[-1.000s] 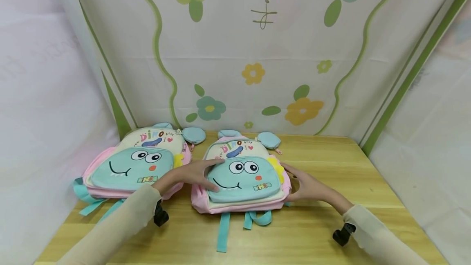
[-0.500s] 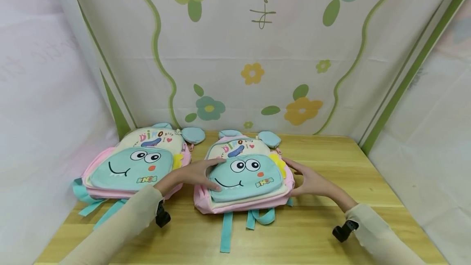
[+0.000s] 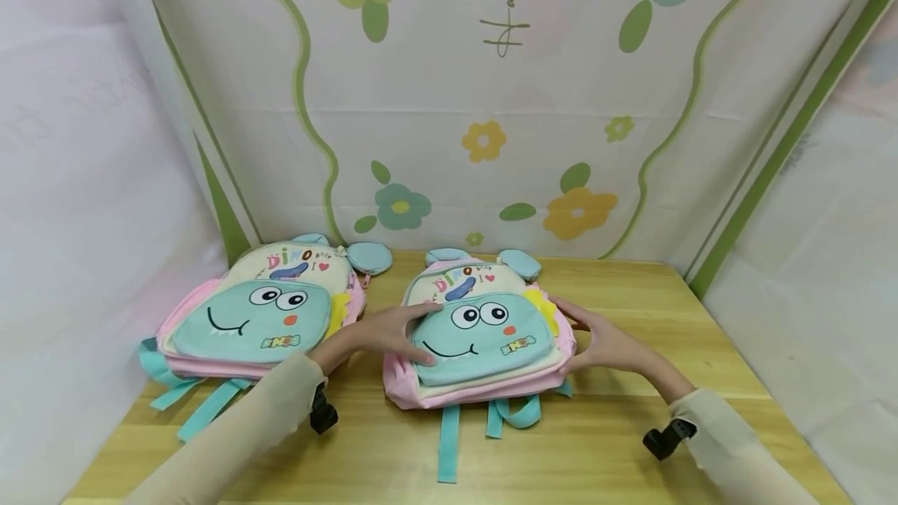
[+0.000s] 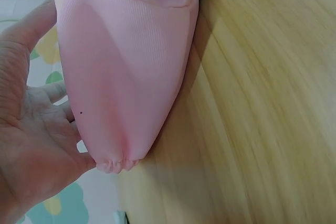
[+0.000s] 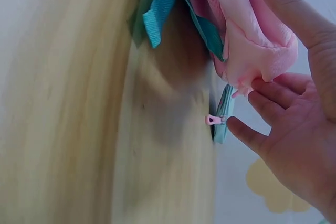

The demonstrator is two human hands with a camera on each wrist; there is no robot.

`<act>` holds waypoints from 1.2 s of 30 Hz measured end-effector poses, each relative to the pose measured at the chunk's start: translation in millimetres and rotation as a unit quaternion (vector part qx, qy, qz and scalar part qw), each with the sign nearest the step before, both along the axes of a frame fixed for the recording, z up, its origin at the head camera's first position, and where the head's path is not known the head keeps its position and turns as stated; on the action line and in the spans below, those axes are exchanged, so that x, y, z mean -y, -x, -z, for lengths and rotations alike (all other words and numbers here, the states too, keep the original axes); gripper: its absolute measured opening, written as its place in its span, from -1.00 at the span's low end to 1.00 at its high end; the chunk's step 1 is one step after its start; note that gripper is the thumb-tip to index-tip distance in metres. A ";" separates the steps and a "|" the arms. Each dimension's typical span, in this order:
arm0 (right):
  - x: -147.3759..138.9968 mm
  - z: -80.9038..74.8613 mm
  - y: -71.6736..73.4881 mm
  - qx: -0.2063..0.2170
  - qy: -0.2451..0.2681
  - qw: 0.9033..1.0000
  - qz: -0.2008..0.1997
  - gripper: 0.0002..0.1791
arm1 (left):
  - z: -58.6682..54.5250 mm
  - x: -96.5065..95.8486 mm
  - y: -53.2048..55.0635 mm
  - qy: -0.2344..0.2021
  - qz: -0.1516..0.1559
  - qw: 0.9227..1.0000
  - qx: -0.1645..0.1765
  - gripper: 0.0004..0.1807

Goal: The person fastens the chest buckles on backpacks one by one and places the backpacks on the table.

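Observation:
A child's backpack (image 3: 484, 372) in pink, cream and light blue, with a dinosaur face on its front pocket, lies face up on the wooden table. My left hand (image 3: 386, 333) touches its left side, thumb and fingers spread along the front edge. At the opposite side, my right hand (image 3: 609, 345) rests against the pink side with fingers spread. In the left wrist view the left hand (image 4: 37, 124) lies along the pink side pocket. The right wrist view has the right hand (image 5: 294, 108) touching the gathered end of the pink side pocket, near a pink zip pull (image 5: 214, 120).
A matching backpack (image 3: 245, 326) lies to the left, partly behind my left forearm. Turquoise straps (image 3: 449, 443) trail toward the table's front edge. Small blue round pouches (image 3: 369, 257) are by the bags' tops. A flowered cloth (image 3: 484, 84) hangs behind the wooden table (image 3: 659, 318).
The backpack between my hands has slid a little to the right, and both hands have moved along with it. The left backpack has stayed where it was.

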State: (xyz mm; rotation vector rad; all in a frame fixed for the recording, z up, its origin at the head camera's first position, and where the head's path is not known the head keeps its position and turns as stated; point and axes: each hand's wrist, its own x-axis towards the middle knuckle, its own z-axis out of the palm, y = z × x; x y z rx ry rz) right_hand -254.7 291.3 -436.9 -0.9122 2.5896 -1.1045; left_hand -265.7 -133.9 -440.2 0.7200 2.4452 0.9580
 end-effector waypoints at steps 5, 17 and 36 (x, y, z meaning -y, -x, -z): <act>-7.3 -7.9 0.9 -0.012 -0.012 1.000 0.014 0.30 | 0.1 -9.3 1.1 -0.002 0.002 1.000 -0.003 0.11; -27.9 -33.3 1.7 -0.068 -0.020 0.997 0.025 0.26 | 0.3 -36.7 3.3 -0.006 0.013 0.999 -0.029 0.12; -40.4 -62.2 -2.7 -0.063 0.010 0.996 0.064 0.16 | 12.7 -72.0 3.2 -0.051 0.017 0.998 -0.036 0.11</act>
